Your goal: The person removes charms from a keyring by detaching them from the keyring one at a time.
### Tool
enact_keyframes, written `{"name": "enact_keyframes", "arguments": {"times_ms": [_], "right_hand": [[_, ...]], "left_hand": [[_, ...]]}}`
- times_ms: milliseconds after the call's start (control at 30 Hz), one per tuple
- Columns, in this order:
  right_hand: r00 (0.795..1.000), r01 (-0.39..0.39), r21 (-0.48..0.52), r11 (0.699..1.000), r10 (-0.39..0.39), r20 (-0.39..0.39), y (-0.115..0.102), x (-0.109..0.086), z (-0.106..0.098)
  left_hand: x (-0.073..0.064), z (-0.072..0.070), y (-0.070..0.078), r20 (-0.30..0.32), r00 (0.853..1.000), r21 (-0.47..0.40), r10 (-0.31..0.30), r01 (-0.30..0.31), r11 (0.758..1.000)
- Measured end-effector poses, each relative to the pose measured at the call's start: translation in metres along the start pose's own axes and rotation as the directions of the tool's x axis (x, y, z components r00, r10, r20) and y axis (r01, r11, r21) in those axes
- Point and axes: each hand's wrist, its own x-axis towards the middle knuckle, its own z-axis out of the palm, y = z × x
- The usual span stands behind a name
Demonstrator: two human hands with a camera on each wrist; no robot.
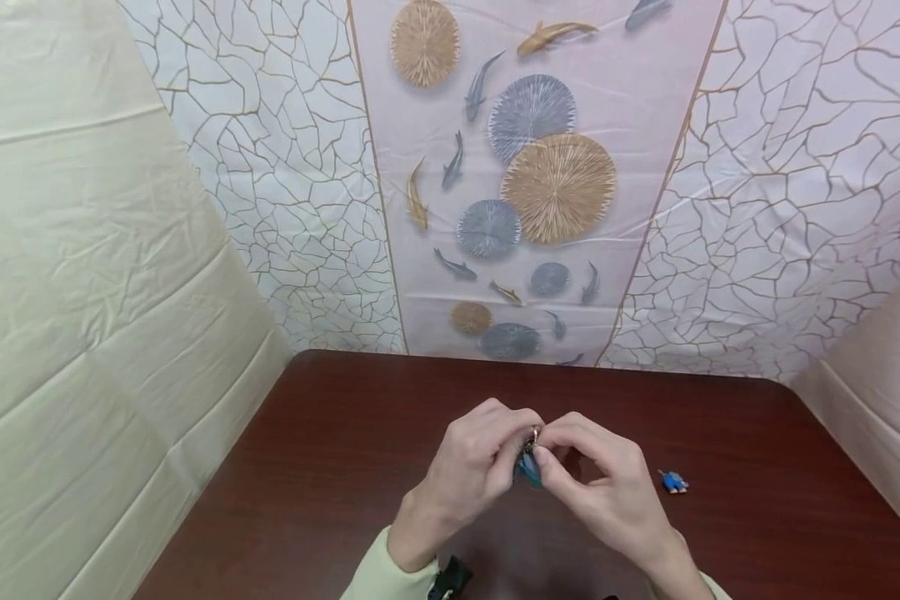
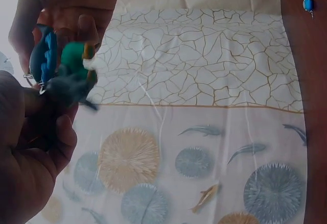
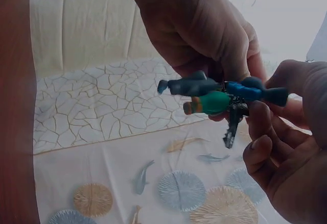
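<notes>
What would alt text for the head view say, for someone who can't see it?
A person's left hand and right hand meet above a dark red-brown table, fingers holding a small ring with blue-green trinkets. A small blue figure lies on the table beyond the right hand; behind hangs a fish-patterned cloth.
</notes>
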Motion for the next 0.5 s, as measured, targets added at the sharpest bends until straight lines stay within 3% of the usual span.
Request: {"name": "enact_keyframes", "arguments": {"times_ms": [133,300,500], "right_hand": [[0.999,-0.033,0.014,0.999,0.033,-0.031,0.0011,-0.0017,0.0044],[0.993,-0.097,-0.046,0.994,0.093,-0.079,0.0013,-0.0044,0.0096],[0.993,-0.094,-0.092,0.991,0.087,-0.078,0.0013,-0.0050,0.0073]], "left_hand": [[-0.0006,0.0003,-0.0007,-0.019,1.000,-0.024,-0.014,0.014,1.000],[-0.0024,0.0038,-0.0021,-0.038,0.998,-0.071,-0.045,0.042,0.997],[-0.0030,0.0069,0.0005,-0.042,0.993,-0.106,-0.114,0.109,0.988]]}}
